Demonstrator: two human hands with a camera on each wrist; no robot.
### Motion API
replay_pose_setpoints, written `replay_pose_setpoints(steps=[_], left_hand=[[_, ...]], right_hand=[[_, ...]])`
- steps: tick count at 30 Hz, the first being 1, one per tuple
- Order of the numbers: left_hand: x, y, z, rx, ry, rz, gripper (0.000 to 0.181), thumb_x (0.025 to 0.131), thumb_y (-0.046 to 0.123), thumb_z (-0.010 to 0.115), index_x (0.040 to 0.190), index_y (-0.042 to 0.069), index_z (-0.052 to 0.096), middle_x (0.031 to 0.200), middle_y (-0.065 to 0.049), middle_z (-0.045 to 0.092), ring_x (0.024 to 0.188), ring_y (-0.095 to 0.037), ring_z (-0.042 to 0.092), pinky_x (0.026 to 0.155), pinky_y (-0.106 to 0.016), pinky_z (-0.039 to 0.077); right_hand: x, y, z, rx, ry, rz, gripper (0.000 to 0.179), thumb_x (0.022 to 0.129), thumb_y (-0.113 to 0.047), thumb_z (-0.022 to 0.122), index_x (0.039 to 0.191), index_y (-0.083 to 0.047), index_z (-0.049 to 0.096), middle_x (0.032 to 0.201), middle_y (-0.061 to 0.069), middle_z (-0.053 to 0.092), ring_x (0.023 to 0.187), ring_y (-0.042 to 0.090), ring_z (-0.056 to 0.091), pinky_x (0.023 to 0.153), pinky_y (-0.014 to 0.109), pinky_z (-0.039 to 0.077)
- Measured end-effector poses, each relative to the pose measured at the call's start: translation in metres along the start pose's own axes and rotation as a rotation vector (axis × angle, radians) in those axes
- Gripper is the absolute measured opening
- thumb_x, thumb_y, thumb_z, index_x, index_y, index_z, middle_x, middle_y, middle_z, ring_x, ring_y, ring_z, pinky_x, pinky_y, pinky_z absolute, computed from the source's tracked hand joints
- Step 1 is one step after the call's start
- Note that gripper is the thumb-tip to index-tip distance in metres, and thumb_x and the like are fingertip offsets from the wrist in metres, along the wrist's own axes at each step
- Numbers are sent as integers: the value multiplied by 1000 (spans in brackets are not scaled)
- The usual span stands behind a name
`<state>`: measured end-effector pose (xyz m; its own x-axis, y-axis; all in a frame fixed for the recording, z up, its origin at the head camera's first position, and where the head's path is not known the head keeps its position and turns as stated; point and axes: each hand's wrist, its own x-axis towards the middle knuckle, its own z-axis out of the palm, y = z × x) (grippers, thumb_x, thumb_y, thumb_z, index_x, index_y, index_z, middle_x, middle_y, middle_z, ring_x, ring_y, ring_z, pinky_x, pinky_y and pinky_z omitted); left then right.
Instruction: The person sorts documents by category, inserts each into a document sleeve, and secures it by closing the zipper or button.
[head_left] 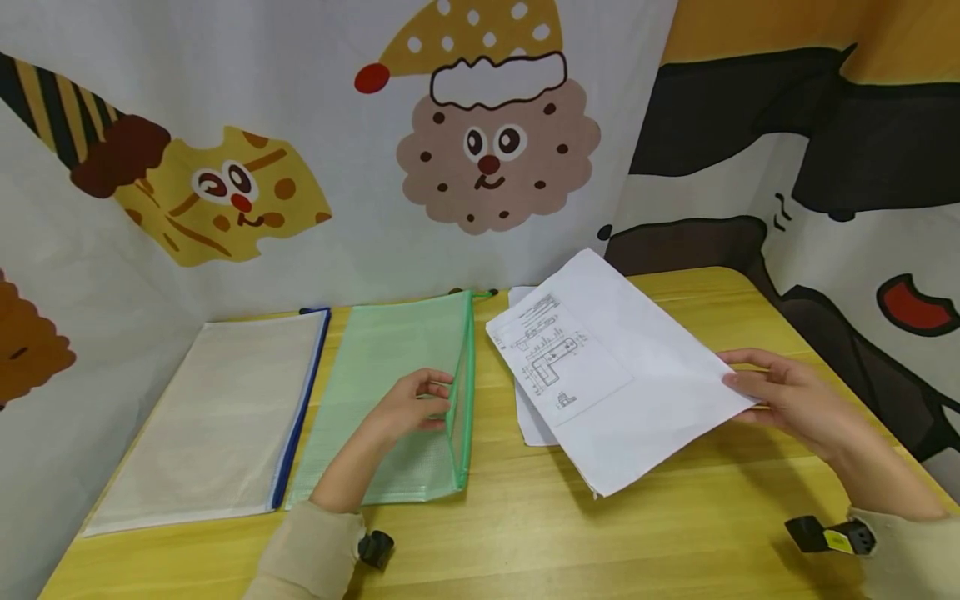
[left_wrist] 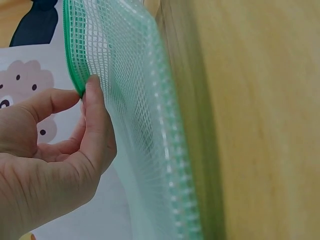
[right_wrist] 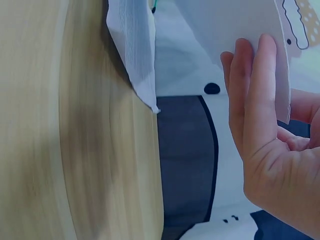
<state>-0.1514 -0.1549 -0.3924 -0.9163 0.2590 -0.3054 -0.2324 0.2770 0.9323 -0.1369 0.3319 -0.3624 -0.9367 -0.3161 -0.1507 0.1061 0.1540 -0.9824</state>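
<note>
A green mesh zipper pouch (head_left: 367, 358) lies on the table, its right edge lifted and gaping. My left hand (head_left: 415, 406) pinches the zippered edge (left_wrist: 70, 55) of that pouch between thumb and finger, as the left wrist view shows. In my right hand (head_left: 795, 400) is a white paper stack (head_left: 637, 367), held by its right corner with the thumb on top and fingers beneath. A line drawing is printed on its top sheet. The stack is tilted above the table, right of the pouch. From the right wrist, the fingers (right_wrist: 262, 85) lie along the paper's underside.
More white paper (head_left: 534, 421) lies on the table partly under the held stack. At the left rests a whitish zipper pouch (head_left: 217, 417) with a blue zipper edge. Behind the yellow wooden table (head_left: 525, 542) hangs a cartoon-printed cloth (head_left: 315, 92).
</note>
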Motion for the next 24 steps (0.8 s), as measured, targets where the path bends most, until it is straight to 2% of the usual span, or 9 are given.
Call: replay_pose_setpoints(steps=[13,24], left_hand=[[-1,1,3,-5,3,-7,42,95,1,56,136,-5,48,110,-12,53,84,-13,56,76,-29,60],[-1,3,4,3,1,-23,41,96,2,56,136,-2,49,113,-13,52,86,-15,57,77,-29,60]], right_hand=[[15,-8,22,-92,-7,66,26,104,-11,52,116,-32,59,101,-8,69,85,14,72,73,28,62],[24,-13,39,-108,1,78,21,104,-13,53,121,-24,56,101,-8,68,85,12,71,74,25,61]])
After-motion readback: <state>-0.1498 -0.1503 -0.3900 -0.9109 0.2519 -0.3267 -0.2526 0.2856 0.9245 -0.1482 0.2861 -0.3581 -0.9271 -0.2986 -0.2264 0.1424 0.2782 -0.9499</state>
